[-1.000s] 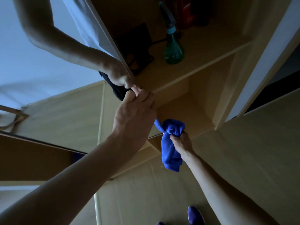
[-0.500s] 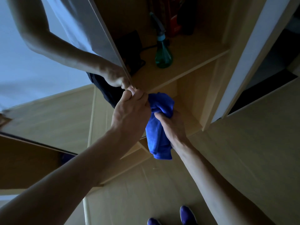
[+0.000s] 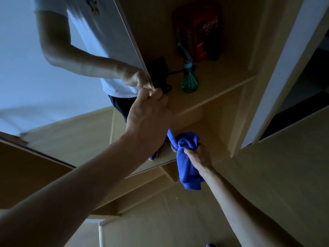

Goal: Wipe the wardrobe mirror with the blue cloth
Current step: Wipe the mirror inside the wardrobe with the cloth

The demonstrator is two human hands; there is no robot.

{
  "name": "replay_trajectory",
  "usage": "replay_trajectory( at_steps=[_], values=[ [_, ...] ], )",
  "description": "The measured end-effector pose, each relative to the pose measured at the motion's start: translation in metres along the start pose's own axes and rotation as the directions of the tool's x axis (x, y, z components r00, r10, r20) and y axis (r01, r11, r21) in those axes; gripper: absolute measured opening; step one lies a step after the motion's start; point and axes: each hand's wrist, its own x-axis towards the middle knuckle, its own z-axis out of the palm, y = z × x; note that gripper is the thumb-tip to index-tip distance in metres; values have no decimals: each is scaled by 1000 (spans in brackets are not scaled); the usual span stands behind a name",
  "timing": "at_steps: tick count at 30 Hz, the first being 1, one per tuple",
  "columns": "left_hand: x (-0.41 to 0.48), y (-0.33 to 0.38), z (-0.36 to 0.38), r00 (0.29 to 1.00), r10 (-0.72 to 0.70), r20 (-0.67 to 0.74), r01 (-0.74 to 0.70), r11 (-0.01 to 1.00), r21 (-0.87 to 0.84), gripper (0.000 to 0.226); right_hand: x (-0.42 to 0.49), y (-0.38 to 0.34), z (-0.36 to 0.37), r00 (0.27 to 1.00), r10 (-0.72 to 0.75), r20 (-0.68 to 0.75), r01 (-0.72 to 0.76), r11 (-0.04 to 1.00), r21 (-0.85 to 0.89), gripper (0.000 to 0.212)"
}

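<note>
At mirror [image 3: 62,86] edge, left hand [image 3: 149,118] grips; right hand [image 3: 199,155] bunches blue cloth [image 3: 187,168].

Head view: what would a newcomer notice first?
The blue cloth, bunched in the right hand, sits centre frame beside the mirror door's lower edge. The left hand grips that edge higher up; the person's reflection fills the left. A green spray bottle stands on the shelf behind.

We see the left forearm [image 3: 80,193] and right forearm [image 3: 240,202] bare. In the mirror [image 3: 44,82] we make out a pale short-sleeved T-shirt [image 3: 106,38] with a small blue-and-yellow emblem [image 3: 93,6] on the chest, dark bottoms [image 3: 122,106] and a purple shoe [image 3: 153,155]. Another purple shoe tip [image 3: 211,245] shows below.
</note>
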Motion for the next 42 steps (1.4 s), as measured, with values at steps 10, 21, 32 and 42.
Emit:
replay_trajectory(
  at_steps=[10, 21, 32, 42],
  values=[
    [-2, -4, 6, 997, 28, -74, -31, 999, -36, 43, -40, -93, -29, 974, -208, -92, 222, 956, 191, 14],
    [-5, -9, 3, 998, 52, -48, -53, 998, -38, 27, -32, -47, -12, 996, -78, -52, 80, 996, 39, 23],
    [-10, -9, 4, 997, 80, 1, -80, 993, -85, 56, -43, -80, -22, 995, -53, -88, 56, 998, 37, 18],
    [16, -54, -38, 980, 75, -182, -75, 997, 9, 38, -66, -121, -43, 973, -230, -25, 232, 963, 136, 18]
  ],
)
